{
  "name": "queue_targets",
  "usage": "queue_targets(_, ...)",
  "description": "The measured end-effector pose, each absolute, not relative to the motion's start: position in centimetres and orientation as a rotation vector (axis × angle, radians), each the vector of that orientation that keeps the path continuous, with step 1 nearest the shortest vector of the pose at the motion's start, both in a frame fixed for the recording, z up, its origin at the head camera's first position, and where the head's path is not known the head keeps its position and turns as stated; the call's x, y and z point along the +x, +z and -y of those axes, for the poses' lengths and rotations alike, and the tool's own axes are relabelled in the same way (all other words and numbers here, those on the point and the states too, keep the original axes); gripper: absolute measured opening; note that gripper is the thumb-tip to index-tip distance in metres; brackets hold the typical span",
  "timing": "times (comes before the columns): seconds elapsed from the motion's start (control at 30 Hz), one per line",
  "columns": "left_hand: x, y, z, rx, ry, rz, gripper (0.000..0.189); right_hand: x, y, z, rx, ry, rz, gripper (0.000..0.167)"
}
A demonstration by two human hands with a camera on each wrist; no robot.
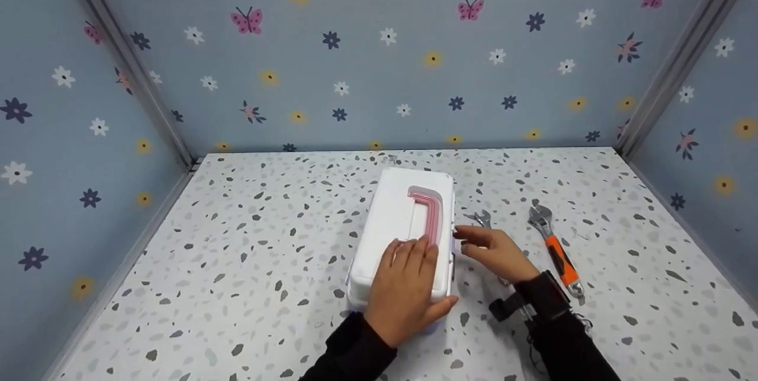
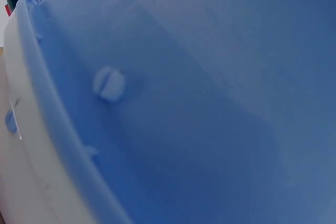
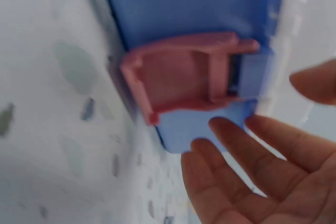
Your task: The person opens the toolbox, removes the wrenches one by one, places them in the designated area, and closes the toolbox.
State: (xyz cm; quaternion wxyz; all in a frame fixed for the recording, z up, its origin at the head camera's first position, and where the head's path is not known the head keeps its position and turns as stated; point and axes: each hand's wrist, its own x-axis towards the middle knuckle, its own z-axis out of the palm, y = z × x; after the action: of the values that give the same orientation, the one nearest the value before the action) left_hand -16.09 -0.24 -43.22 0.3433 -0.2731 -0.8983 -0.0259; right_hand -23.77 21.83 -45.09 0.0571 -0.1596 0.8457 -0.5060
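A box (image 1: 388, 215) with a white lid, a blue body and a pink carrying handle (image 1: 433, 215) lies lengthwise on the table. My left hand (image 1: 405, 286) rests on the near part of its lid, fingertips by the near end of the handle. Along the box's right side, my right hand (image 1: 497, 253) is beside a pink latch (image 3: 178, 72), fingers spread and loosely bent, holding nothing. Whether the latch is fastened I cannot tell. The left wrist view is mostly filled by the blue body (image 2: 199, 129), with a white rim at its left.
Right of my right hand lies an adjustable wrench (image 1: 556, 250) with an orange and black handle. A second wrench (image 1: 482, 218) shows its metal head, the rest hidden behind the hand. Flower-patterned walls (image 1: 379, 73) enclose the speckled table (image 1: 237, 262) at back and sides.
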Motion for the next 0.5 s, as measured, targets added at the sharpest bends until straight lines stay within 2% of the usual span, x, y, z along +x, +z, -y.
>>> queue_targets(0.33,-15.9,-43.1,0.2,-0.701,-0.075,2.364,0.083,-24.5,-45.0,-21.4,-0.588,-1.257,-2.55,0.07)
queue_targets(0.5,-15.8,-43.1,0.2,-0.702,-0.069,2.379,0.082,-24.8,-45.5,-20.6,-0.544,-1.205,-2.607,0.061)
